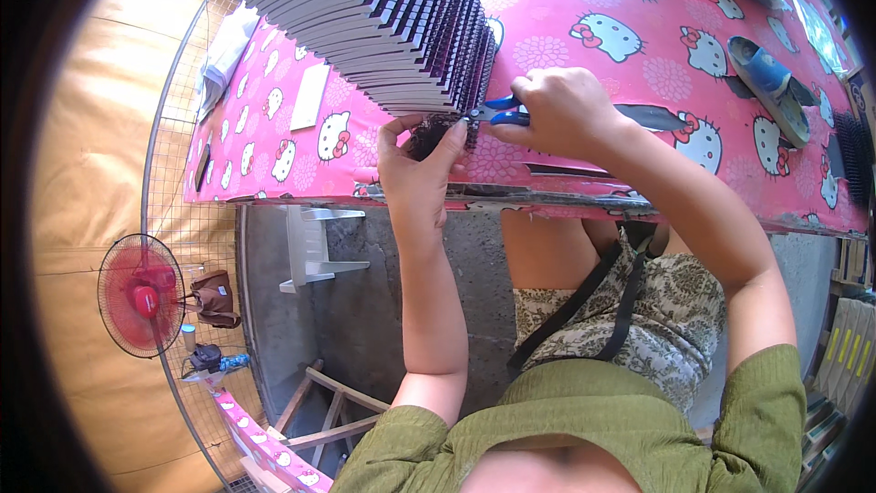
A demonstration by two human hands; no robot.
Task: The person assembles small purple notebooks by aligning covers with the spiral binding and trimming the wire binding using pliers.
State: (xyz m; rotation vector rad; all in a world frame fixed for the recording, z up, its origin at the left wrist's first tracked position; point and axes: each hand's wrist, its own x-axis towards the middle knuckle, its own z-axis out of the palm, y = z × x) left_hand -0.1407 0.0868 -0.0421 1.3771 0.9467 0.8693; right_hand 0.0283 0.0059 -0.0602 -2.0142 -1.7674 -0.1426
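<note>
A long row of wire-bound books (365,36) with white page edges and black wire spines stands on the pink table cover (511,164). My left hand (415,169) is closed at the row's near end, thumb and fingers around a dark bundle (429,137) that looks like black wire ends. In my right hand (568,108) are pliers (504,110) with blue handles. Their jaws meet the black wire spine beside my left thumb. Exactly what the jaws grip is too small to tell.
A blue and grey slipper (774,91) lies at the table's right, near a black bristly piece (853,155). A white strip (310,98) rests left of the books. The cover is torn along its near edge. Below left are a white plastic stool (310,246) and a red fan (141,297).
</note>
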